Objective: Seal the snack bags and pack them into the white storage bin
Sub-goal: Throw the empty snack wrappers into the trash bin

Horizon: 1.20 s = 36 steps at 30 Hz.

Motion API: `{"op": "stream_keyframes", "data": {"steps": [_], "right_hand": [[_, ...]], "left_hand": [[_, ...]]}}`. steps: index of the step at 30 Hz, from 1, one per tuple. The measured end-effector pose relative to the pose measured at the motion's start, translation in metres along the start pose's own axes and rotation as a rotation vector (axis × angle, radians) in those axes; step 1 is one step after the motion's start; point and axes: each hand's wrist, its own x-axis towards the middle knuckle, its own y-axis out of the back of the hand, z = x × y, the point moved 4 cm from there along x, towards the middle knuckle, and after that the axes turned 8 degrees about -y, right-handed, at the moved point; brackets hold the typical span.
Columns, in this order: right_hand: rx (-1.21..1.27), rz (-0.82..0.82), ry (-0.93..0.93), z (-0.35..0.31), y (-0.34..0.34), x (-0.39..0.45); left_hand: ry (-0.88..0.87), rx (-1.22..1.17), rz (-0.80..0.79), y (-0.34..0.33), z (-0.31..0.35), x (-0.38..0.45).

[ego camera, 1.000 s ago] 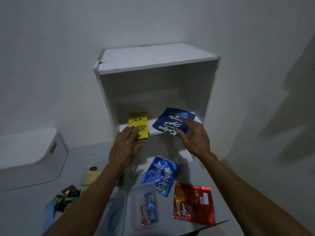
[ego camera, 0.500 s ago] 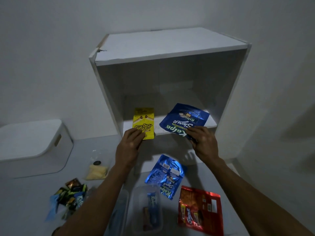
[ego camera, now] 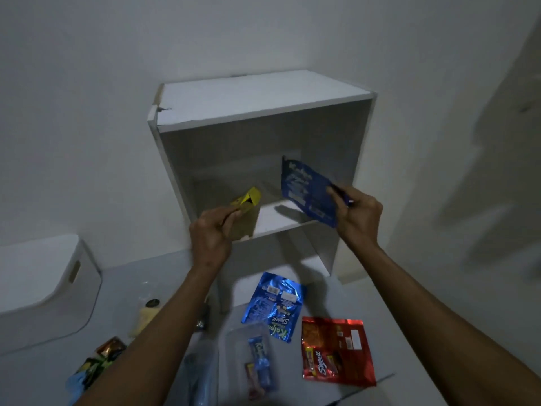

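My left hand [ego camera: 211, 234] pinches a small yellow snack pack [ego camera: 248, 207] at the left front of the white open cabinet's shelf [ego camera: 278, 216]. My right hand [ego camera: 357, 214] grips a blue Kalpa snack bag [ego camera: 306, 189], held upright and turned edge-on inside the cabinet opening. On the table below lie a second blue Kalpa bag [ego camera: 275, 306] and a red snack bag [ego camera: 336, 350]. The white storage bin [ego camera: 44, 288], with its lid on, stands at the far left.
A clear plastic container [ego camera: 251, 364] with small wrapped bars sits near the table's front. Several small candy wrappers [ego camera: 96, 361] lie at the front left. A clear bag with yellow contents [ego camera: 145, 316] rests beside my left forearm. Walls close in behind and to the right.
Both hands lifted their packs further into the cabinet. The blue bag turned from face-on to edge-on and upright, and the yellow pack tilted back. The view pulled away from the cabinet.
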Motion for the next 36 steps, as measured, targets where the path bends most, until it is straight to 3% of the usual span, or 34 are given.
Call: {"op": "stream_keyframes", "data": {"steps": [4, 10, 20, 28, 36], "right_hand": [[0.046, 0.179, -0.075, -0.038, 0.050, -0.003], [-0.026, 0.394, -0.224, -0.050, 0.133, -0.054], [-0.264, 0.573, -0.544, 0.027, 0.270, -0.190], [-0.463, 0.541, -0.817, 0.136, 0.339, -0.298], [-0.413, 0.393, -1.161, 0.230, 0.358, -0.368]], "left_hand": [[0.062, -0.167, 0.005, 0.008, 0.037, 0.017], [0.132, -0.334, -0.110, -0.011, 0.083, -0.006], [0.236, -0.424, -0.491, -0.111, 0.153, -0.155], [0.298, -0.334, -0.723, -0.175, 0.200, -0.281], [0.492, -0.178, -0.816, -0.227, 0.220, -0.397]]}}
